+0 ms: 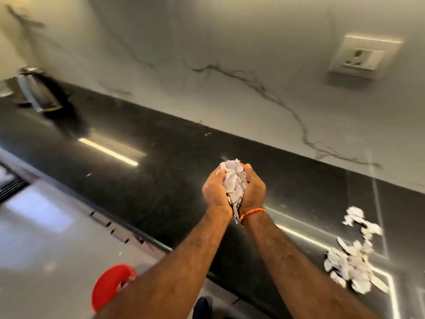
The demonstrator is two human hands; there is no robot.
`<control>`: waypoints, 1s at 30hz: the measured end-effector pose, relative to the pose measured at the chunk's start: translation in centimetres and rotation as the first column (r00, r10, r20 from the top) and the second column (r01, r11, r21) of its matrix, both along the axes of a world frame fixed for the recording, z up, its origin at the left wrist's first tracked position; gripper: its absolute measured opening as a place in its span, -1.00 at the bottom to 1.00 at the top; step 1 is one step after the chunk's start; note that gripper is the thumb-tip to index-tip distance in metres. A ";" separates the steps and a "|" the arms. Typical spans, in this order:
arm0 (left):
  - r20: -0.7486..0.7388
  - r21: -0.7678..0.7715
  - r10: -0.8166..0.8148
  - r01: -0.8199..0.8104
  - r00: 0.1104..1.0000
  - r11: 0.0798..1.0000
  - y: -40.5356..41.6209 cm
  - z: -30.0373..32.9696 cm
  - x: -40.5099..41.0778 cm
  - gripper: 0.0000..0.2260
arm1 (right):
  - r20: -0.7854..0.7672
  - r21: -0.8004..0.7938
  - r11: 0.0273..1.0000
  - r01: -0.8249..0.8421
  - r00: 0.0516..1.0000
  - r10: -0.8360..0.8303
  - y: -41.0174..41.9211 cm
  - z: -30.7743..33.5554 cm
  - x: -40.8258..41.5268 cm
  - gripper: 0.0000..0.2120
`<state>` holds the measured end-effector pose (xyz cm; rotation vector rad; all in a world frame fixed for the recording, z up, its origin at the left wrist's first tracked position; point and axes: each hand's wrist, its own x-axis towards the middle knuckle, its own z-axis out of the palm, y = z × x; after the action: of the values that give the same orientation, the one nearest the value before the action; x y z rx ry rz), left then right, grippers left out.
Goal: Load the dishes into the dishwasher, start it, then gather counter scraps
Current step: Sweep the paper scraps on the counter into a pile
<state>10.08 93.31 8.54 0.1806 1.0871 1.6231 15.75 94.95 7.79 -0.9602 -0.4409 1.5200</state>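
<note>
Black bench (142,180): left hand (215,192) and right hand (254,189) cupped tight around torn paper scraps (234,180); light, loose, likely to spill, so scoop remaining scrap pile (351,261) from underneath.

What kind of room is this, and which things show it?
Most likely a home kitchen: a long black stone counter below a marble-look backsplash with a wall socket, and a steel kettle or flask, blurred, at the far end.
</note>
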 end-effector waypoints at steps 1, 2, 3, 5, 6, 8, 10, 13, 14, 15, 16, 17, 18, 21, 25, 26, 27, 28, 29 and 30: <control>-0.009 -0.007 0.045 -0.045 0.999 0.999 -0.9 0.1 -1.2 -0.76 | 0.000 -0.001 0.998 -0.058 0.998 0.058 -0.5 -0.1 -1.3 -0.35; -0.020 -0.016 0.087 -0.087 0.996 0.996 -1.7 0.3 -2.2 -0.76 | -0.001 -0.005 0.995 -0.102 0.995 0.102 -0.9 -0.4 -2.5 -0.33; -0.032 -0.018 0.149 -0.150 0.988 0.989 -2.9 0.5 -3.7 -0.75 | -0.004 -0.013 0.986 -0.167 0.986 0.166 -1.6 -0.6 -4.1 -0.32; -0.053 -0.020 0.258 -0.259 0.965 0.966 -5.2 0.4 -6.5 -0.75 | -0.019 -0.014 0.956 -0.292 0.956 0.292 -3.3 -0.7 -7.1 -0.35; -0.065 -0.030 0.307 -0.310 0.949 0.950 -6.4 0.3 -7.9 -0.75 | -0.024 -0.013 0.939 -0.344 0.939 0.344 -4.2 -0.9 -8.8 -0.36; -0.070 -0.049 0.390 -0.394 0.918 0.918 -8.8 -0.1 -10.6 -0.76 | -0.008 -0.016 0.904 -0.427 0.904 0.427 -6.2 -1.2 -11.9 -0.34; -0.053 -0.038 0.462 -0.465 0.885 0.885 -11.2 -0.1 -13.0 -0.75 | 0.027 -0.015 0.862 -0.507 0.861 0.507 -8.0 -1.6 -15.1 -0.42; -0.046 -0.052 0.545 -0.547 0.837 0.836 -14.7 0.0 -16.5 -0.79 | 0.064 -0.008 0.789 -0.614 0.787 0.613 -10.9 -2.3 -19.3 -0.55; -0.057 -0.062 0.576 -0.578 0.816 0.813 -15.8 -0.2 -17.6 -0.80 | 0.067 -0.007 0.762 -0.647 0.760 0.646 -11.9 -2.7 -20.6 -0.58; -0.072 -0.077 0.609 -0.613 0.790 0.786 -17.0 -0.8 -19.1 -0.81 | 0.072 -0.006 0.733 -0.681 0.730 0.679 -13.0 -3.2 -22.2 -0.60; -0.093 -0.091 0.634 -0.641 0.767 0.762 -18.1 -1.4 -20.4 -0.81 | 0.067 -0.010 0.707 -0.707 0.705 0.706 -14.0 -3.6 -23.6 -0.62; -0.105 -0.104 0.656 -0.664 0.748 0.740 -19.0 -1.9 -21.6 -0.79 | 0.064 -0.020 0.688 -0.725 0.686 0.725 -14.9 -3.9 -24.9 -0.63; -0.109 -0.105 0.676 -0.685 0.729 0.721 -20.0 -2.7 -23.2 -0.75 | 0.054 -0.040 0.667 -0.744 0.665 0.745 -15.9 -4.2 -26.6 -0.61; -0.070 -0.117 0.723 -0.725 0.687 0.678 -22.0 -4.6 -27.6 -0.70 | 0.039 -0.098 0.615 -0.783 0.614 0.788 -18.1 -5.2 -31.2 -0.47; 0.005 -0.172 0.771 -0.759 0.636 0.627 -23.4 -7.6 -33.3 -0.66 | 0.064 -0.139 0.589 -0.796 0.586 0.808 -19.6 -8.2 -37.0 -0.43; 0.016 -0.178 0.773 -0.759 0.634 0.626 -23.8 -8.4 -34.5 -0.67 | 0.066 -0.150 0.580 -0.801 0.577 0.814 -19.9 -9.0 -38.3 -0.45; 0.024 -0.186 0.777 -0.761 0.629 0.622 -24.2 -9.1 -35.5 -0.70 | 0.072 -0.163 0.573 -0.803 0.569 0.819 -20.1 -9.7 -39.2 -0.47; 0.034 -0.199 0.783 -0.763 0.621 0.615 -24.6 -10.1 -36.6 -0.72 | 0.073 -0.180 0.562 -0.807 0.559 0.826 -20.5 -10.8 -40.3 -0.49; 0.037 -0.214 0.789 -0.766 0.614 0.606 -24.9 -11.0 -37.5 -0.74 | 0.068 -0.200 0.553 -0.809 0.552 0.831 -20.8 -11.8 -41.2 -0.51; 0.043 -0.235 0.796 -0.769 0.603 0.595 -25.2 -12.1 -38.4 -0.75 | 0.060 -0.223 0.543 -0.810 0.545 0.836 -21.1 -12.9 -42.2 -0.51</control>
<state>-28.27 68.13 -3.51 -0.6520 1.2912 2.2450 -26.40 73.90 -5.12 -1.0701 -1.0069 2.3899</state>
